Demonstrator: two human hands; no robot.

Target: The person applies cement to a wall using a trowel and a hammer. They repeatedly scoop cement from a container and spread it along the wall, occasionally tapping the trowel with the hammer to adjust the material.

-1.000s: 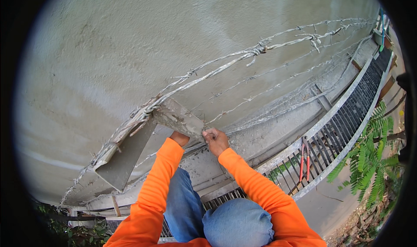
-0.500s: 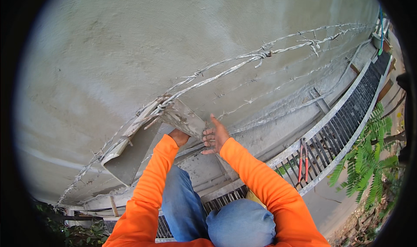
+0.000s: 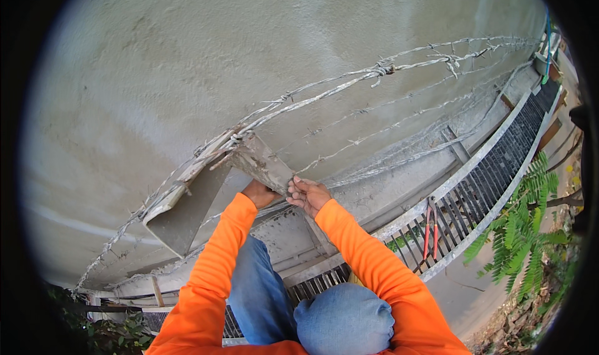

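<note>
A grey angled post [image 3: 265,161], stained and rough, leans out from the wall with wire bound round its top. My left hand [image 3: 259,194] is at its lower edge; the fingers go under it and are mostly hidden. From the right, my right hand [image 3: 309,194] reaches the post's lower right corner, its thumb and fingers drawn together in a pinch. What they pinch is too small to make out. A thin strand of barbed wire [image 3: 355,143] runs up and right from beside these fingers. Thicker twisted barbed wire [image 3: 324,95] passes above both hands.
A plastered wall [image 3: 187,62] fills the upper view. Red-handled cutters [image 3: 428,230] lie on the slatted metal grating [image 3: 462,199] at right. Leafy branches [image 3: 518,224] stand beyond it. A bent grey sheet [image 3: 187,211] hangs left of the post. My knees [image 3: 343,320] are below.
My right hand, spread open before, has closed its fingers and moved slightly left to the post's corner. My left hand stays under the post's edge.
</note>
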